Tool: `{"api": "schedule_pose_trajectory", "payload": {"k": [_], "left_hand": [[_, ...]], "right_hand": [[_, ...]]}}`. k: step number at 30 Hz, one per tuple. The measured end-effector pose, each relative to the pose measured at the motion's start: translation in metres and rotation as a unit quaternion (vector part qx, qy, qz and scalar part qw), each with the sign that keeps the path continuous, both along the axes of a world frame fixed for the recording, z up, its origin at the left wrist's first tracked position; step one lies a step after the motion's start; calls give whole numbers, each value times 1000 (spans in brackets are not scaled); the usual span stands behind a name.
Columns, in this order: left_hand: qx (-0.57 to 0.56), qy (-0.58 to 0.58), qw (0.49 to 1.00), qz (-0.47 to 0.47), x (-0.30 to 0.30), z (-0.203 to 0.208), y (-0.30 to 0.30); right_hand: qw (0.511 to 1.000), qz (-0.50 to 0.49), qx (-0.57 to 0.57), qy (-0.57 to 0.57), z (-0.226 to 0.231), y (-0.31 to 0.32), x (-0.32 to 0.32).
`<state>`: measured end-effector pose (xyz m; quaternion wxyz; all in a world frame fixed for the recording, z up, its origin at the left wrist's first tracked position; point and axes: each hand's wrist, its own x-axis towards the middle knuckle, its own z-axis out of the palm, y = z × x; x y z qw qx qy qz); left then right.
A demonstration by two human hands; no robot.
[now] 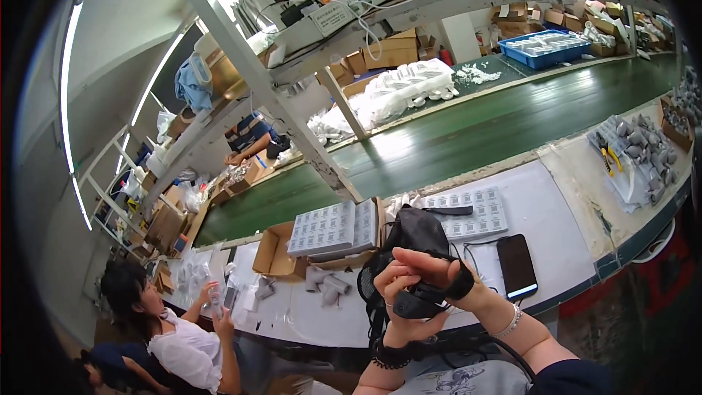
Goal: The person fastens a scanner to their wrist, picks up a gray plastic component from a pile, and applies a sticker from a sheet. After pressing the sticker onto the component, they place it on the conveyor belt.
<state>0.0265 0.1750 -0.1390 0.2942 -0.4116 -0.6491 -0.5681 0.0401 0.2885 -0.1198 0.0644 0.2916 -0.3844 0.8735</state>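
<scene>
My left hand (398,328) is in front of my body, its fingers curled around a small black device (418,303) on a strap. My right hand (431,265) lies just over it, fingers stretched toward the left and holding nothing visible; the hands overlap. A black wristband (461,282) circles my right wrist, and a thin cable runs near it. Right behind my hands a black mesh bag (413,232) rests on the white-covered bench. A phone (517,266) with a dark screen lies to the right of my hands.
A cardboard box (279,251) holds stacked grey-white labelled trays (323,230); another tray (468,212) lies behind the bag. Grey pipe fittings (326,284) sit at left. Yellow-handled pliers (609,155) lie far right. A green conveyor belt (439,139) runs behind. A co-worker (183,336) sits at left.
</scene>
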Motion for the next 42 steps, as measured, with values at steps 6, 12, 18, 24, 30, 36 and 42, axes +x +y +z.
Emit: {"api": "schedule_pose_trajectory", "payload": {"k": [6, 12, 18, 24, 30, 36, 42], "left_hand": [[206, -130, 933, -265, -18, 8, -7], [109, -269, 865, -409, -38, 13, -22], [89, -181, 849, -489, -46, 19, -21], [81, -143, 845, -510, -55, 25, -20], [1, -147, 798, -584, -59, 29, -25], [-59, -125, 809, -571, -57, 34, -32], [-84, -144, 845, -508, -50, 30, -42]], "right_hand": [[963, -44, 200, 176, -12, 12, -5], [892, -158, 264, 330, 0, -1, 5], [854, -171, 303, 387, 3, -5, 10], [871, -152, 291, 364, -5, -10, 15], [871, -140, 285, 375, -8, -12, 16], [912, -60, 245, 324, -3, -5, 21], [933, 125, 214, 260, -3, 3, 18]]}}
